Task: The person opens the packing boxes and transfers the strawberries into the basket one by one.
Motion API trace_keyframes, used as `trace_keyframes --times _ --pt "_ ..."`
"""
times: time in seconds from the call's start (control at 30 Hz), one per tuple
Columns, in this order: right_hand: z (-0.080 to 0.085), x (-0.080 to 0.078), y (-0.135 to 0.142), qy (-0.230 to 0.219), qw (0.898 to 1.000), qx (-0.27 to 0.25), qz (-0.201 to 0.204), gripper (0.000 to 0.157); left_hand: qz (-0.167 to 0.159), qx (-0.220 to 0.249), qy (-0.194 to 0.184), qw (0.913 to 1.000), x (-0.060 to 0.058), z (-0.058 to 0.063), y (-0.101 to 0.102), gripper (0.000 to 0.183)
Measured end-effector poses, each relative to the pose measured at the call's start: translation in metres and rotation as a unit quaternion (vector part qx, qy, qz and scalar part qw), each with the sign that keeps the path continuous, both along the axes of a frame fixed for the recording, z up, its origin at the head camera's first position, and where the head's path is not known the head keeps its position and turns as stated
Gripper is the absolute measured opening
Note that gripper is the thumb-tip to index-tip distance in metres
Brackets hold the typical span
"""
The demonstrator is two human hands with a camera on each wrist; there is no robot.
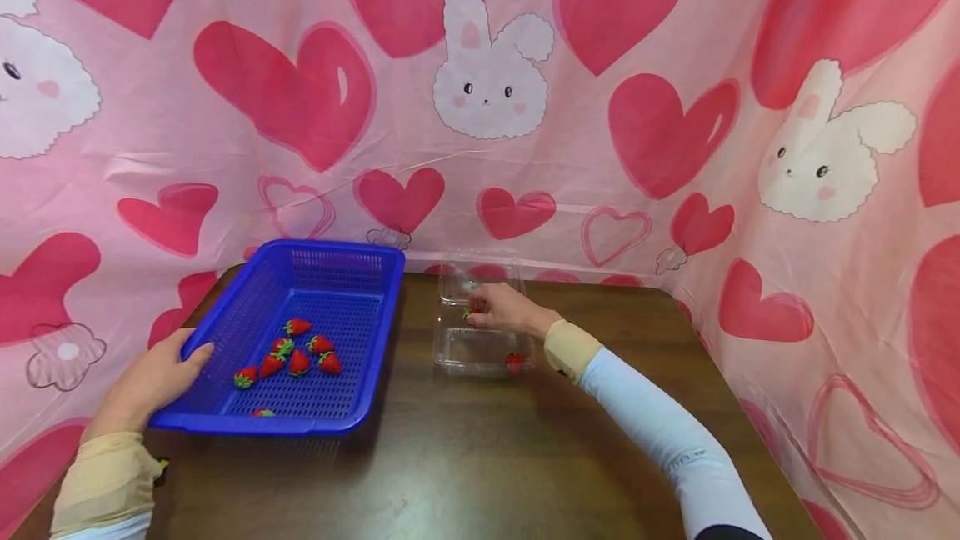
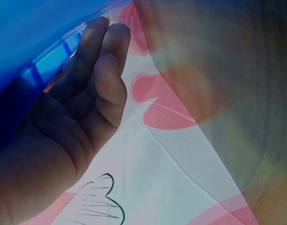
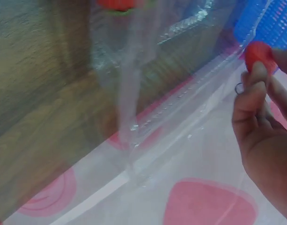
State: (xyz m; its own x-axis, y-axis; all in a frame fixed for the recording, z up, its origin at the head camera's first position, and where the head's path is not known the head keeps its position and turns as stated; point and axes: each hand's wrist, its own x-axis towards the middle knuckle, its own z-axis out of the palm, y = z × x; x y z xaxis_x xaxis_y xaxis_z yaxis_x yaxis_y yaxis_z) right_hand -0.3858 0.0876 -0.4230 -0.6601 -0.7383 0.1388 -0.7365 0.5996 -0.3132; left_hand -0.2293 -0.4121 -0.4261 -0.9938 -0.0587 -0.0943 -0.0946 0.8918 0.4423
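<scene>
My left hand grips the left rim of a blue plastic basket, thumb over the edge and fingers curled beneath it in the left wrist view. Several red strawberries with green leaves lie on the basket's slotted floor. Over a clear plastic clamshell box, my right hand pinches one strawberry between thumb and fingers. Another strawberry sits in the near right corner of that box, whose lid stands folded back at the far side.
Both containers are on a dark brown wooden table. A pink cloth with hearts and rabbits hangs behind the table and along its sides. By the left wrist a small yellow and black item shows.
</scene>
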Motion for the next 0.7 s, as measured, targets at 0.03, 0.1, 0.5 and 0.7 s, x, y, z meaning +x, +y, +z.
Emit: trace_keyframes --times 0.03,0.1,0.5,0.7 --pt "0.001 0.0 -0.002 0.007 1.0 -0.017 0.001 0.013 0.001 -0.001 0.002 1.0 0.0 0.0 0.0 0.072" --pt "0.004 0.002 -0.005 0.016 0.999 -0.048 0.001 0.015 0.001 -0.003 0.008 1.0 0.0 -0.001 0.001 0.071" --pt "0.035 0.011 -0.055 0.046 0.994 -0.089 0.035 0.016 0.008 -0.002 0.011 0.9999 0.0 -0.001 0.005 0.07" --pt "0.045 0.02 -0.092 0.061 0.993 -0.07 0.068 0.015 0.012 -0.003 0.013 0.9998 0.004 0.0 0.005 0.068"
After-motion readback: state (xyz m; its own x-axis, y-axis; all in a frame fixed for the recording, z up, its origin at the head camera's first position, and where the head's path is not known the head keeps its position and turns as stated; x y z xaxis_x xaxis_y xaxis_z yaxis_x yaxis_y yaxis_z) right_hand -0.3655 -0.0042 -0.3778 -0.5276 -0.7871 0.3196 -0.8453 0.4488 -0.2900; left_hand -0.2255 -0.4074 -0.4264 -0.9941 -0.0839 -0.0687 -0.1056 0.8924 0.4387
